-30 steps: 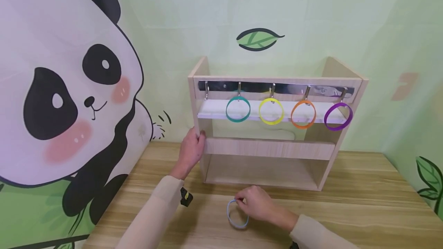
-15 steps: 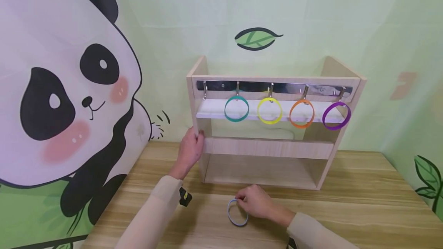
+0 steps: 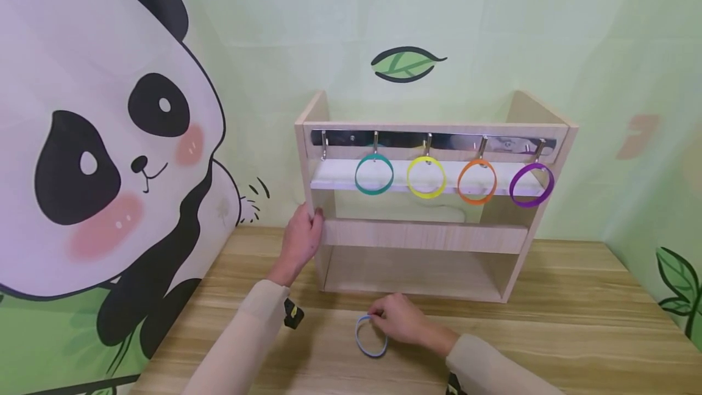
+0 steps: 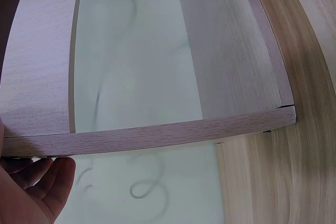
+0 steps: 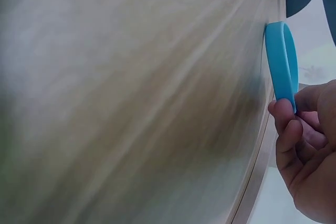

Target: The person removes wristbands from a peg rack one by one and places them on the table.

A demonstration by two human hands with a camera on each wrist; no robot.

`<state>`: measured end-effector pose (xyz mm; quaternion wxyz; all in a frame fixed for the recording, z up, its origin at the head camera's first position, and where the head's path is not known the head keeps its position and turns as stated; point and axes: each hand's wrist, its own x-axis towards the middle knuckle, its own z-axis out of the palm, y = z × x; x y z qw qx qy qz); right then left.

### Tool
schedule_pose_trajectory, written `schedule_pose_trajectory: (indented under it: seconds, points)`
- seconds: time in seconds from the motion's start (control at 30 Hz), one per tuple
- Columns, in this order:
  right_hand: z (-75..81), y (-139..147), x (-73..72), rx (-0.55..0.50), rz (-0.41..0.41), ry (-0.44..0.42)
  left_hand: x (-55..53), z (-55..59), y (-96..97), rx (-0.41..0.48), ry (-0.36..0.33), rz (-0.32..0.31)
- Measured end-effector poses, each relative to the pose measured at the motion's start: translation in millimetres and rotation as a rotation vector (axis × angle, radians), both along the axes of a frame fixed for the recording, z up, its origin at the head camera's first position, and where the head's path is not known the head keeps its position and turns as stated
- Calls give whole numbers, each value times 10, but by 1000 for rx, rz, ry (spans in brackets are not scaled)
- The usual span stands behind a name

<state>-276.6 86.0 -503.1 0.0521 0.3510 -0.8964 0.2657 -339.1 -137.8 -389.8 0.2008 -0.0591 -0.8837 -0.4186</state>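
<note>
My right hand (image 3: pixel 403 319) pinches a thin light-blue wristband (image 3: pixel 358 340) by its upper right edge. In the right wrist view the blue wristband (image 5: pixel 281 61) stands on edge, with fingertips and thumb (image 5: pixel 310 98) at its near end. My left hand (image 3: pixel 300 233) grips the left side panel of a pale wooden shelf (image 3: pixel 428 235), thumb toward the front. From the left wrist, the fingers (image 4: pixel 52 182) lie against the panel's outer face. Teal (image 3: pixel 358 181), yellow (image 3: pixel 426 195), orange (image 3: pixel 477 202) and purple (image 3: pixel 529 203) wristbands hang on the shelf's hooks.
A metal hook rail (image 3: pixel 400 138) runs across the shelf's upper front, its leftmost hook (image 3: pixel 323 145) bare. The shelf stands on a wood-grain table (image 3: pixel 576 309). Behind is a pale green wall (image 3: pixel 307 29), with a panda picture (image 3: pixel 181 96) at left.
The right hand and the blue wristband have shifted very slightly left. The left hand stays on the side panel, and the hanging wristbands keep their places.
</note>
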Motion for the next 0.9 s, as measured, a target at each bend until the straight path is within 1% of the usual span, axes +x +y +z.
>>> schedule_pose_trajectory:
  seconds: [0.23,0.4,0.7,0.9]
  points:
    - [-16,-49,-23,-21,17,-13,-5,1,5,0,7,10]
    - [-35,-81,-66,-25,9,-18,-9,-10,1,13,2,3]
    - [-24,-159,-123,-7,1,-76,-2,-28,-16,22,-9,-10]
    - [-36,-191,-172,-18,-1,-58,-15,-22,-15,12,-6,-10]
